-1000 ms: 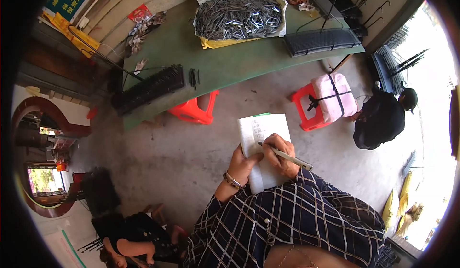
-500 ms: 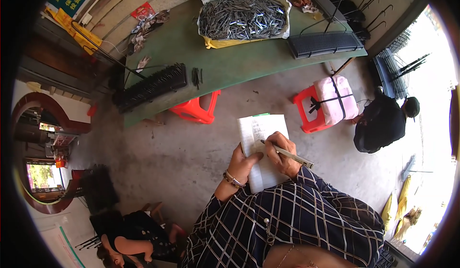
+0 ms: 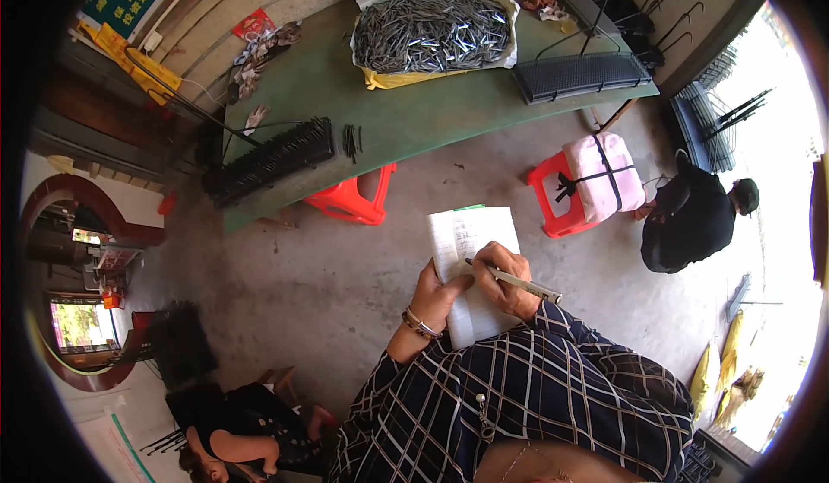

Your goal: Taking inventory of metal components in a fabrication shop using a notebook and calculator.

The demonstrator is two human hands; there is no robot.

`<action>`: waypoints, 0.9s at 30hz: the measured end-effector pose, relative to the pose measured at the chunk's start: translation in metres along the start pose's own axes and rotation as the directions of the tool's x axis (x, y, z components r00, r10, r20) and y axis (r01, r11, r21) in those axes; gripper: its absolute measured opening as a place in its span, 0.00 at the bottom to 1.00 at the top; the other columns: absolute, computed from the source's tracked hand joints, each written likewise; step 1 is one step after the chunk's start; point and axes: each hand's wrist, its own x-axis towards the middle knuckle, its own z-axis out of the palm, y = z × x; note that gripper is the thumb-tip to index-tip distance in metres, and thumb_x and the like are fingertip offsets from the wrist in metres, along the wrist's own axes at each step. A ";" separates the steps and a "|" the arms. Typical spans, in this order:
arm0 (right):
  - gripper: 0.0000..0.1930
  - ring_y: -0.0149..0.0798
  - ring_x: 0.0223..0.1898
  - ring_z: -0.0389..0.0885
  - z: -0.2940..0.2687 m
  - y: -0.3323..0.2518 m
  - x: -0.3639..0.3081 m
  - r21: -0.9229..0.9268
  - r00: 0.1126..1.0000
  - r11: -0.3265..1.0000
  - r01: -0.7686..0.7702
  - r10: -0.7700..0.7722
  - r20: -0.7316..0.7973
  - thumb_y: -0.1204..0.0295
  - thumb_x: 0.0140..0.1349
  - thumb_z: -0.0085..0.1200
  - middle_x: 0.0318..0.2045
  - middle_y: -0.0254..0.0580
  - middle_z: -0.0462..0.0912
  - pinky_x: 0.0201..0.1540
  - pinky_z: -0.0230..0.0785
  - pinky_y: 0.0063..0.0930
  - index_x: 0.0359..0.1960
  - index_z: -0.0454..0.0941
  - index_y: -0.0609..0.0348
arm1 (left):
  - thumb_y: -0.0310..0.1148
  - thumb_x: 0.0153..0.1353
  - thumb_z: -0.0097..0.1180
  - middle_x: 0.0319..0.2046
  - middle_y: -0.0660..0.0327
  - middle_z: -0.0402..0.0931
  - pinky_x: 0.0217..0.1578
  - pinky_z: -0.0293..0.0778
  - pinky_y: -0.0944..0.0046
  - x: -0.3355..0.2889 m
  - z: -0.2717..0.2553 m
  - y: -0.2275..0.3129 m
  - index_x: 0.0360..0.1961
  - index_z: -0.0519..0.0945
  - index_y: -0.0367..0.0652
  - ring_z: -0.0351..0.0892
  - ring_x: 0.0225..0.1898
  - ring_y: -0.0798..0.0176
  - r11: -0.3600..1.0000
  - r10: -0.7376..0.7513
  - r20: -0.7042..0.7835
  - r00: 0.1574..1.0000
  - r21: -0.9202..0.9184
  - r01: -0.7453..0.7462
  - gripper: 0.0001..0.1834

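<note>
An open notebook [image 3: 479, 314] with white pages rests in front of my chest, its upper part bearing handwriting. My left hand [image 3: 438, 297] grips the notebook's left edge, thumb across the page, with bracelets at the wrist. In my right hand [image 3: 508, 284] a pen [image 3: 537, 289] is pinched, its tip on or just over the page near the written lines. The fingers of my left hand behind the notebook are hidden.
Ahead stands a green table [image 3: 294, 77] with a sack of metal pins [image 3: 432, 32] and black racks [image 3: 583, 77]. Red stools [image 3: 557, 193] stand near it, one bearing a pink bundle [image 3: 603, 176]. People in black crouch at right [image 3: 686, 224] and lower left [image 3: 250, 427].
The pen and my right hand have shifted slightly down and left on the page. My left hand keeps its hold. The person at right has moved a little.
</note>
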 end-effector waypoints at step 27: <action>0.01 0.37 0.18 0.74 -0.002 0.011 -0.005 0.003 0.999 1.000 0.025 -0.025 -0.027 0.81 0.54 0.46 0.20 0.43 0.73 0.21 0.65 0.26 0.28 0.69 0.63 | 0.19 0.48 0.52 0.42 0.58 0.74 0.44 0.69 0.67 0.003 -0.001 -0.006 0.47 0.69 0.35 0.74 0.42 0.65 1.000 -0.017 -0.012 1.000 0.022 0.018 0.22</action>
